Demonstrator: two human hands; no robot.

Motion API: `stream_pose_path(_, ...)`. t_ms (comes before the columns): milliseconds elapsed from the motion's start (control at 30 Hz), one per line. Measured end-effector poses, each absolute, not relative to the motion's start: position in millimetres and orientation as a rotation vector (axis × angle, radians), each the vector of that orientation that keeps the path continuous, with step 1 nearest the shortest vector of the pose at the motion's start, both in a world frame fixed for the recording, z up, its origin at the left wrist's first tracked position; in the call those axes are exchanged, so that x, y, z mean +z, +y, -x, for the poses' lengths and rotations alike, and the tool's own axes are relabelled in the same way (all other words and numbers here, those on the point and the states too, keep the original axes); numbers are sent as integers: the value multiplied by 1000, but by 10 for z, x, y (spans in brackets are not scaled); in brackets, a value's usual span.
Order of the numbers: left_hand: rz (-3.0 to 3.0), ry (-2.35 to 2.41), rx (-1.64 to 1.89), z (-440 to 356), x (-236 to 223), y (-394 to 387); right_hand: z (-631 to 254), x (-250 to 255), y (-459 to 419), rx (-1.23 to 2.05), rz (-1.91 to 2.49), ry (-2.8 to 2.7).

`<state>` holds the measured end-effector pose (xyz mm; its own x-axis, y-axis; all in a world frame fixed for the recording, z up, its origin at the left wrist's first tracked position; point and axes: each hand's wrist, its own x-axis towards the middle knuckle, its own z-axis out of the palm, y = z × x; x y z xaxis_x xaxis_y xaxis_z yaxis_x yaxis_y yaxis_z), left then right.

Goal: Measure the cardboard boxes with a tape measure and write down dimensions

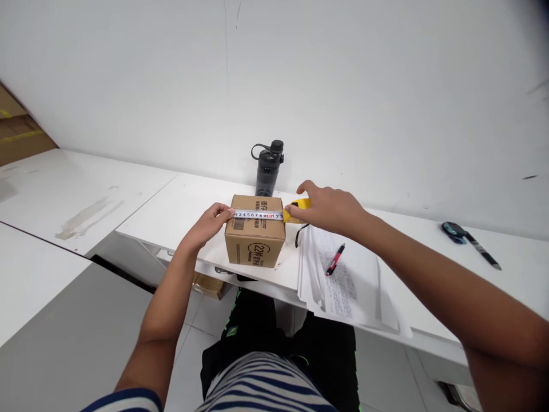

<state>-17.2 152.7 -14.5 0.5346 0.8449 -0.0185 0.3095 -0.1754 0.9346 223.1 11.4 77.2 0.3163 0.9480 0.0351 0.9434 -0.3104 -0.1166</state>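
Observation:
A brown cardboard box (pixel 254 249) with dark printing stands on the white table near its front edge. Across its top lies the blade of a yellow tape measure (pixel 303 203), pulled out from left to right with its numbers facing up. My left hand (pixel 213 225) pinches the blade's end at the box's left top edge. Beyond the right edge, my right hand (pixel 328 207) is closed around the yellow case, which it partly hides.
Behind the box is a dark water bottle (pixel 267 171). To the right lie written paper sheets (pixel 364 286), a red-black pen (pixel 335 259), and a dark object with a strap (pixel 469 243). Cardboard boxes (pixel 23 137) stand far left; another box (pixel 209 284) sits below the table.

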Motion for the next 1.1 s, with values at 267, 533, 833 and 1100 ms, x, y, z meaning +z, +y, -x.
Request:
stream_pose_path(267,-1769,1035,741,141,-109,1496,-2224,753,71,28,2398,-1751)
stream_pose_path(533,-1714,1139,1450,239,58,1226,-2414,736,-168,-94,2008,-1415)
stream_pose_path(833,-2222,232,1333,-211,-243,180,-2727,333,-737,619,1463,-1051)
stream_pose_path(1100,-1998,100,1130,-1345,-680,24,-2655,-161,-1160,1046,1192,-974)
